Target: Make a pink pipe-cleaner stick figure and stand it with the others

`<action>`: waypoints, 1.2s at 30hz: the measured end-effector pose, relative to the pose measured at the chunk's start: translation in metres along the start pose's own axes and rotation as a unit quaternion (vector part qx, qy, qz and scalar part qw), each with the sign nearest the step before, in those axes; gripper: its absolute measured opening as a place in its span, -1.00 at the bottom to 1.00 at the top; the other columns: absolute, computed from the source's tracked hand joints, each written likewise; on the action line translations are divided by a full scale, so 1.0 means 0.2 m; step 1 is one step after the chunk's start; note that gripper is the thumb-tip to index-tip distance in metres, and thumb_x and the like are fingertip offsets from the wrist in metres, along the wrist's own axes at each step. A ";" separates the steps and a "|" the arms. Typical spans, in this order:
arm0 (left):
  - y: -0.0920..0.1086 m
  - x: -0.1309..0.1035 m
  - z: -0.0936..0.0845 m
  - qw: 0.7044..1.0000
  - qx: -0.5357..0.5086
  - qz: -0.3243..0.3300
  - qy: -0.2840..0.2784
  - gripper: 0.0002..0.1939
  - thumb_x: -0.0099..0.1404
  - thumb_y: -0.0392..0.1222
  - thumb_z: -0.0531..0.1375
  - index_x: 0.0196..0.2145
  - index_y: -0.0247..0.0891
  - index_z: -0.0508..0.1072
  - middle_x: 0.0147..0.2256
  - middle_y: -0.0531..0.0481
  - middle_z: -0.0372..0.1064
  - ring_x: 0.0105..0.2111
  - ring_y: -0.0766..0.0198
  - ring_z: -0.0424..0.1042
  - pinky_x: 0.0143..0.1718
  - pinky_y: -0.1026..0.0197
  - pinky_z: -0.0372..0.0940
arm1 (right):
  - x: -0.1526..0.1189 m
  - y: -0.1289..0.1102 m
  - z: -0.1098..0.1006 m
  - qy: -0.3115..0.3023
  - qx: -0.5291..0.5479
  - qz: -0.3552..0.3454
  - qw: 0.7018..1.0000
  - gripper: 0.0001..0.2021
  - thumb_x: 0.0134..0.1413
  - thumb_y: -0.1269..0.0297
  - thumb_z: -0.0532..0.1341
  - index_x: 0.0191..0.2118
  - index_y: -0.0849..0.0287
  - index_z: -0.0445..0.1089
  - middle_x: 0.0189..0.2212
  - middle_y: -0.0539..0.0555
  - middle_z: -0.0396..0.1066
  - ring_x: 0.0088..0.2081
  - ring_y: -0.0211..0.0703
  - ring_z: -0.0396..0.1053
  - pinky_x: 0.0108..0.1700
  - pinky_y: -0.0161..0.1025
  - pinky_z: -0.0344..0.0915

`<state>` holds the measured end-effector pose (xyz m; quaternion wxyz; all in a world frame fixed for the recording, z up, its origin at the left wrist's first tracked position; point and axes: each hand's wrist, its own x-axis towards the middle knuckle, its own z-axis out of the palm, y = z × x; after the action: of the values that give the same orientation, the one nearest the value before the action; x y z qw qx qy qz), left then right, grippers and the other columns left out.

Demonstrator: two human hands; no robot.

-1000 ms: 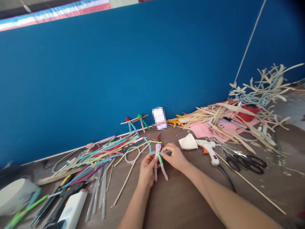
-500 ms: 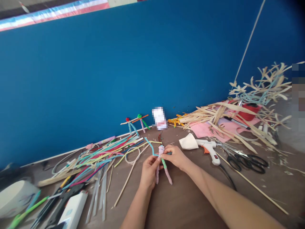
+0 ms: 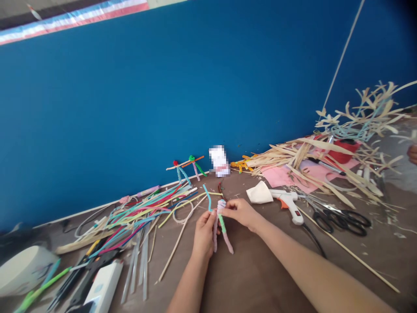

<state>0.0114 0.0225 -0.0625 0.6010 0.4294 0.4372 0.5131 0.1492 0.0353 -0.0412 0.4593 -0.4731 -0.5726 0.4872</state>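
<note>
Both hands hold a small pipe-cleaner figure (image 3: 222, 226) upright above the table. It has a lilac wrapped body, a green band on one leg and lilac lower legs. My left hand (image 3: 203, 232) is closed on its left side, thumb and fingers pinching near the waist. From that pinch a light blue pipe-cleaner end (image 3: 207, 198) sticks up. On the other side, my right hand (image 3: 241, 214) pinches the wound body, its fingertips partly hidden behind the figure. A dark red twisted piece (image 3: 220, 188) lies just beyond.
Loose pipe cleaners (image 3: 140, 208) and clear glue sticks (image 3: 133, 269) lie left. At right are a glue gun (image 3: 291, 204), scissors (image 3: 348, 219), a long stick (image 3: 352, 252) and dried strips (image 3: 293, 158). Finished figures (image 3: 185, 167) lean at the blue wall (image 3: 163, 87). Another person's hand (image 3: 413, 153) shows far right.
The light blue end has swung slightly rightward and stands more upright. My hands stay on the figure with small shifts. Another person's hand now appears at the right edge.
</note>
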 end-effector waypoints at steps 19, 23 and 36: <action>0.11 -0.08 0.02 0.982 0.136 -0.005 -0.131 -0.74 0.05 -0.05 0.14 -0.52 -0.35 0.34 -0.70 0.16 0.05 -0.68 0.49 -0.01 -0.64 0.39 -0.09 | -0.01 -0.01 -0.07 -0.174 0.242 0.045 0.954 -0.89 -0.24 0.38 0.24 -0.48 0.30 0.38 -0.63 -0.04 0.34 -0.54 -0.36 0.24 -0.41 -0.36 0.13; 0.16 -0.08 0.02 0.971 0.184 0.016 -0.154 -0.74 0.08 -0.05 0.10 -0.52 -0.34 0.35 -0.63 0.11 0.13 -0.61 0.45 0.06 -0.57 0.38 -0.02 | -0.01 -0.03 -0.07 -0.186 0.237 0.037 0.953 -0.89 -0.25 0.37 0.24 -0.49 0.30 0.37 -0.63 -0.04 0.33 -0.54 -0.35 0.25 -0.42 -0.37 0.14; 0.23 -0.07 -0.01 0.808 0.527 0.252 -0.081 -0.74 0.17 -0.12 -0.01 -0.56 -0.25 0.37 -0.56 0.00 0.26 -0.43 0.24 0.23 -0.34 0.21 0.10 | -0.02 -0.04 -0.04 -0.127 0.228 0.030 0.965 -0.82 -0.29 0.31 0.27 -0.47 0.29 0.36 -0.59 -0.03 0.32 -0.55 -0.36 0.24 -0.44 -0.34 0.15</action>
<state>-0.0028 0.0126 -0.0180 0.1650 0.8150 0.4668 0.3011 0.1566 0.0322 -0.0333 0.4639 -0.3069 -0.4856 0.6744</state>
